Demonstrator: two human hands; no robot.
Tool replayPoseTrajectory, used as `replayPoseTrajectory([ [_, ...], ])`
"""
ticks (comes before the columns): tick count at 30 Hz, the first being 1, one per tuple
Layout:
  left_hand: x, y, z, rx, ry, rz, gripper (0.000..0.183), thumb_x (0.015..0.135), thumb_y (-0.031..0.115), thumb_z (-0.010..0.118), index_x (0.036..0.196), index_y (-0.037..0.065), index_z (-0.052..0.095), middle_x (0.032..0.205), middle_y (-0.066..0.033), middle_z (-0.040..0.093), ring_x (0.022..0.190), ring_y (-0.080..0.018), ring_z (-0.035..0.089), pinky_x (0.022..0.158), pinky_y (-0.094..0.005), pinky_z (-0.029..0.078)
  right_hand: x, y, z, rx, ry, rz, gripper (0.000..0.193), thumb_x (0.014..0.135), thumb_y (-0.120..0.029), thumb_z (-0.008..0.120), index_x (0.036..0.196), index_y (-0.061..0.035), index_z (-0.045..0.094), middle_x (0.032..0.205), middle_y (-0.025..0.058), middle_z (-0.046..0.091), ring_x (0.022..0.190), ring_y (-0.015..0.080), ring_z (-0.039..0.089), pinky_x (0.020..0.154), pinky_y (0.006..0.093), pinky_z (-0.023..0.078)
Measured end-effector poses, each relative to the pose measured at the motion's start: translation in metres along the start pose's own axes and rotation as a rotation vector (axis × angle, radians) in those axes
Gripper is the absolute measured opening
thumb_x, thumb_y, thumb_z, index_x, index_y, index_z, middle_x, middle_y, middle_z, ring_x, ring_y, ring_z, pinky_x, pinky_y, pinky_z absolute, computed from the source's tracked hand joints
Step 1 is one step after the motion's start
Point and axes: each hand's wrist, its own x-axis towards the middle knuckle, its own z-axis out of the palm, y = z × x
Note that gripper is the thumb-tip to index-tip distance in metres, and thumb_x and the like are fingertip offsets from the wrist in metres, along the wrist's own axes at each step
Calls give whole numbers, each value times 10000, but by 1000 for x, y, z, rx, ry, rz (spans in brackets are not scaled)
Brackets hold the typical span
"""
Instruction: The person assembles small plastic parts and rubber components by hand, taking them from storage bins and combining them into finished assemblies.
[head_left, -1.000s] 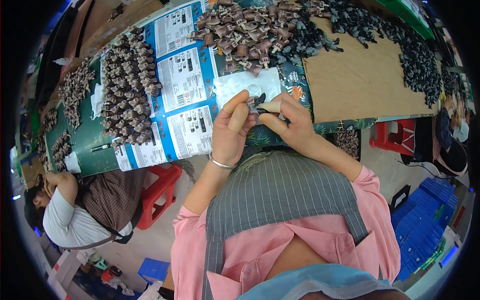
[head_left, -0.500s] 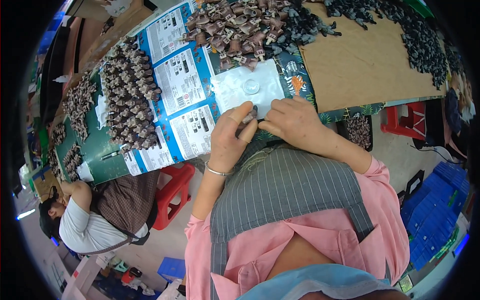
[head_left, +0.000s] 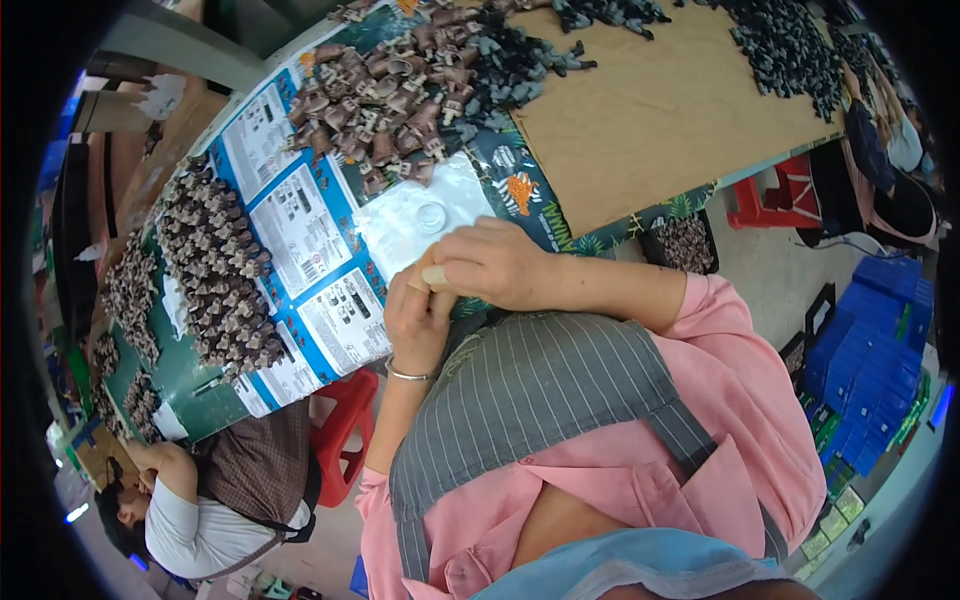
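Observation:
My left hand (head_left: 416,322) and my right hand (head_left: 500,266) meet over the table's near edge, fingers pressed together. Pale covers sit on some of the fingertips. Whatever lies between the fingers is hidden; both hands are closed. Just beyond them is a shiny whitish plastic sheet (head_left: 385,222) with a small round clear disc (head_left: 431,216) on it. Behind the sheet spreads a heap of brown plastic pieces (head_left: 385,100), cup-like and body-like in shape. Dark grey and black small parts (head_left: 510,75) adjoin that heap on the right.
Small brown-and-beige figures (head_left: 210,270) stand in close rows at left, beside printed sheets (head_left: 300,225). Brown paper (head_left: 630,130) covers the table's right part. A co-worker (head_left: 220,490) sits at left near a red stool (head_left: 342,440). Blue crates (head_left: 875,350) are stacked at right.
My view has shifted, so the table appears farther left and turned. My right hand has closed in against my left. The small grey-and-brown piece seen in my left fingers is now hidden.

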Motion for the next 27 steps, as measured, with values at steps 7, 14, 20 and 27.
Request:
replayPoseTrajectory([
  [7,-4,11,3,-28,97,16,444,798,63,748,1222,16,624,962,-131,665,834,-292,613,736,-361,489,1,3,-19,221,-54,117,230,827,-170,731,1039,-100,680,921,63,663,818,246,651,670,353,486],
  [14,-6,-47,-53,214,430,-294,492,836,10,713,1307,-1,570,1033,-103,683,826,-222,622,740,-319,505,-14,66,-91,-167,241,435,280,879,-143,688,1131,-30,646,1117,136,615,1041,312,588,907,372,467],
  [20,11,-78,-94,257,516,-341,640,841,1,710,1425,19,447,1088,-121,623,881,-173,630,720,-285,530,-14,144,-113,-376,286,460,419,912,-269,662,1290,-102,593,1293,126,549,1206,304,501,1032,385,388],
  [27,25,-83,-109,502,424,-288,725,813,-10,714,1465,71,408,1023,-119,484,797,-197,570,689,-304,522,-3,182,-102,-407,66,497,450,950,-412,576,1345,-199,548,1286,52,547,1222,297,501,1019,435,375],
])
